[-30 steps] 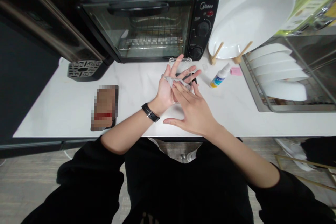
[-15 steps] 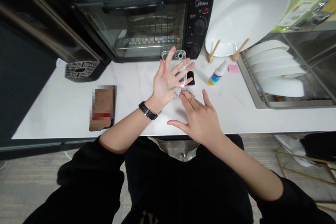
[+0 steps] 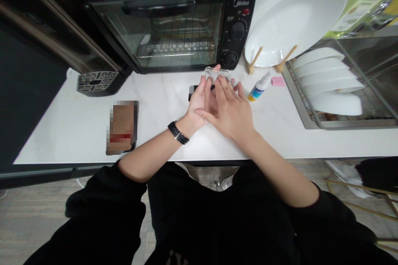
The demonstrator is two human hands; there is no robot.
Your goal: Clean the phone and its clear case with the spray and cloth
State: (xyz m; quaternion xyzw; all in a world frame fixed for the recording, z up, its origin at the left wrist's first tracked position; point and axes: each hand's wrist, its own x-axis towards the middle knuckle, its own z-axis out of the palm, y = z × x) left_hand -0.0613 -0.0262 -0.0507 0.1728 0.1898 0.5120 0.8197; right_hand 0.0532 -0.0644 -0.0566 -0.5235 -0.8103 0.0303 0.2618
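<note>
Right hand (image 3: 231, 109) shifted farther up clear case (image 3: 211, 99) since earlier frame; fingers extended over it, anything pinned beneath: cannot tell. Left hand (image 3: 197, 103) cradles case from below, above tabletop (image 3: 164, 116). Suggest light, even pressure, edges braced.

Your bare left hand (image 3: 199, 103) faces palm up beneath your bare right hand (image 3: 231, 109), which lies palm down, fingers (image 3: 223, 89) extended forward, thumb (image 3: 205, 115) stretched toward your left wrist (image 3: 187, 124). Your bare left forearm (image 3: 149, 155) and bare right forearm (image 3: 276, 169) angle inward.
</note>
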